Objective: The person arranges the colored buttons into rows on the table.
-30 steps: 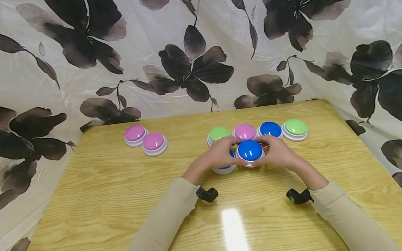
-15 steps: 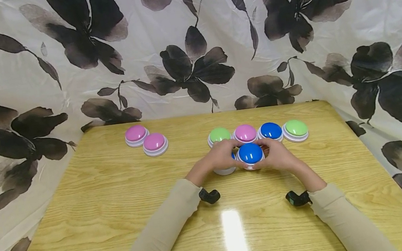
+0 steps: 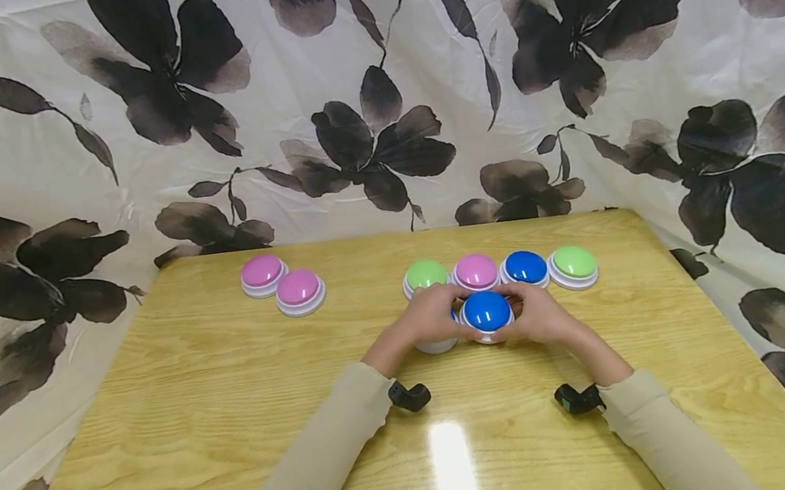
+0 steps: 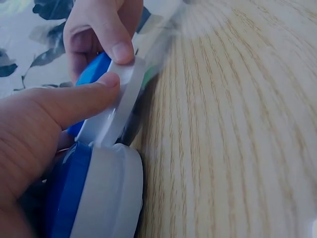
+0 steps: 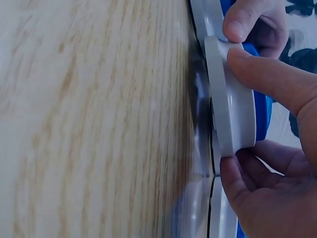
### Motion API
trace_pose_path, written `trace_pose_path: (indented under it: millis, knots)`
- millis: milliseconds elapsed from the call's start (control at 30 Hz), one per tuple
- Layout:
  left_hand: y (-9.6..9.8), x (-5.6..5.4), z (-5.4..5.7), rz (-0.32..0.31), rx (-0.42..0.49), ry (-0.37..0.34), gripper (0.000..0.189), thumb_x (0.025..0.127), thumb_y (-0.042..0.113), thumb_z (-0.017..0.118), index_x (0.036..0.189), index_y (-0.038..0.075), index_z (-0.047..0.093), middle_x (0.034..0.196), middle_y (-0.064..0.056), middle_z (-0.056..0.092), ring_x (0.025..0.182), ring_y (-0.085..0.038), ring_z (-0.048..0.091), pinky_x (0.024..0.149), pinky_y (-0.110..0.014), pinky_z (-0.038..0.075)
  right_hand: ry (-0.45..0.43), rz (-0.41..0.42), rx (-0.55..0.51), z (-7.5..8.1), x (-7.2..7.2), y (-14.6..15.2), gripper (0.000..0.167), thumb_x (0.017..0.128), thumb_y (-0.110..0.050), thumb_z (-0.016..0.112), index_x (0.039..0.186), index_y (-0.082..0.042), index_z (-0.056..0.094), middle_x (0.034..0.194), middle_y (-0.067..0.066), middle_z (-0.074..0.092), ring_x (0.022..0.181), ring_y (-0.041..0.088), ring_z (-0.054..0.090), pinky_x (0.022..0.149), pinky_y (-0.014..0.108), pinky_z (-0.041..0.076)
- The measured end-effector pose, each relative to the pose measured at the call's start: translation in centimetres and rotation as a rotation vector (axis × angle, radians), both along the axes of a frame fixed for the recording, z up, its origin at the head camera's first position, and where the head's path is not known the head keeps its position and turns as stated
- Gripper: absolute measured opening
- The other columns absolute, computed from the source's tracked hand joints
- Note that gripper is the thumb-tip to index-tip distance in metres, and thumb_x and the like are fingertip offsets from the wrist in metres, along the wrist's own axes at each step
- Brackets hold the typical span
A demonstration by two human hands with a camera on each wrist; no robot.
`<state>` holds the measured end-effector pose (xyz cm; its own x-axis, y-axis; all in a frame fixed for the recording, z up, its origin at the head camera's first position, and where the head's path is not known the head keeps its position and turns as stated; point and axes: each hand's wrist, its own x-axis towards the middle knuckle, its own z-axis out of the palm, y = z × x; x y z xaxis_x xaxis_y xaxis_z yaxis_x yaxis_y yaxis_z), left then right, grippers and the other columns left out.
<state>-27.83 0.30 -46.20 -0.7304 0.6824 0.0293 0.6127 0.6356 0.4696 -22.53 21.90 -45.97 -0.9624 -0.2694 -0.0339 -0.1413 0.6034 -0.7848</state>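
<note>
Both hands hold one blue push button [image 3: 486, 311] with a white base. The left hand [image 3: 436, 313] grips its left side, thumb on the near edge of the base. From the right, the right hand [image 3: 537, 315] pinches the same base between thumb and fingers. In the right wrist view, the held button's white base [image 5: 233, 99] is tilted, with a narrow gap to the table. A second blue button [image 4: 64, 193] stands just left of it, partly under the left hand in the head view.
Behind the hands runs a row: a green button [image 3: 426, 273], a pink button [image 3: 476, 271], a blue button [image 3: 525, 267] and another green button [image 3: 574, 263]. Two pink buttons [image 3: 298, 288] touch at the back left of the wooden table [image 3: 202, 432]. A floral cloth [image 3: 234, 93] hangs behind.
The held blue button has come slightly lower and nearer to me, away from the back row. Both hands keep their hold. The head view has tilted up a little.
</note>
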Motion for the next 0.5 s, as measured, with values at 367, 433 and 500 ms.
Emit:
trace_pose_path:
  millis: [367, 433, 500]
  knots:
    - [-0.20, 0.19, -0.38, -0.011, -0.016, 0.020, 0.074, 0.072, 0.060, 0.078, 0.133, 0.021, 0.060, 0.122, 0.009, 0.064, 0.111, -0.010, 0.055, 0.095, -0.044, 0.038, 0.031, 0.042, -0.003, -0.99, -0.12, -0.08, 0.080, 0.068, -0.025, 0.091, 0.134, -0.001, 0.051, 0.123, 0.016, 0.058, 0.103, 0.028, 0.058, 0.090, 0.042, 0.051]
    - [-0.13, 0.25, -0.37, -0.013, -0.020, 0.032, 0.074, 0.073, 0.060, 0.077, 0.133, 0.022, 0.060, 0.122, 0.010, 0.064, 0.111, -0.011, 0.055, 0.094, -0.043, 0.038, 0.030, 0.039, -0.013, -1.00, -0.14, -0.10, 0.079, 0.068, -0.023, 0.091, 0.134, 0.000, 0.052, 0.122, 0.016, 0.059, 0.103, 0.029, 0.059, 0.090, 0.043, 0.051]
    - [-0.05, 0.33, -0.37, -0.016, -0.026, 0.041, 0.074, 0.073, 0.060, 0.077, 0.133, 0.021, 0.060, 0.122, 0.009, 0.064, 0.110, -0.011, 0.054, 0.093, -0.043, 0.038, 0.027, 0.038, -0.018, -1.01, -0.09, -0.06, 0.078, 0.068, -0.022, 0.091, 0.133, 0.000, 0.052, 0.122, 0.017, 0.059, 0.103, 0.029, 0.058, 0.090, 0.044, 0.050]
